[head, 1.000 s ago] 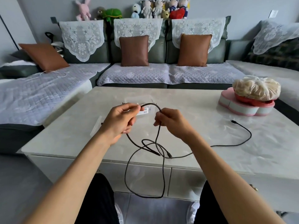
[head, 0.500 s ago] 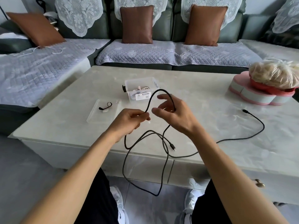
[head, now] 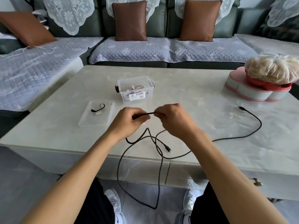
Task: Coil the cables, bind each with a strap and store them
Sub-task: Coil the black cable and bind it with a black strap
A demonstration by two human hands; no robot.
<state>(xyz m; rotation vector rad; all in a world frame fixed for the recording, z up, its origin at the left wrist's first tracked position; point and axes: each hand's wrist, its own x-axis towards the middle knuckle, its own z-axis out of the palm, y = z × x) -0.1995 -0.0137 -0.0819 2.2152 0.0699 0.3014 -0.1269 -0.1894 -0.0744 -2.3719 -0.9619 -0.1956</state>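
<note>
Presently, hands: left hand (head: pixel 129 121) and right hand (head: pixel 172 116) each kept a pinching grip on the thin black braided cable (head: pixel 242 136), a short span taut between them.
Axis: span ran nine to three o'clock.
Slack: the rest looped off the pale marble-look worktop (head: pixel 202 94) edge at six; far plug lay at three.
Store: clear plastic box (head: pixel 135 89) sat at twelve; black strap (head: pixel 98 107) on its flat lid (head: pixel 95 116) at ten, nearer the left hand.
</note>
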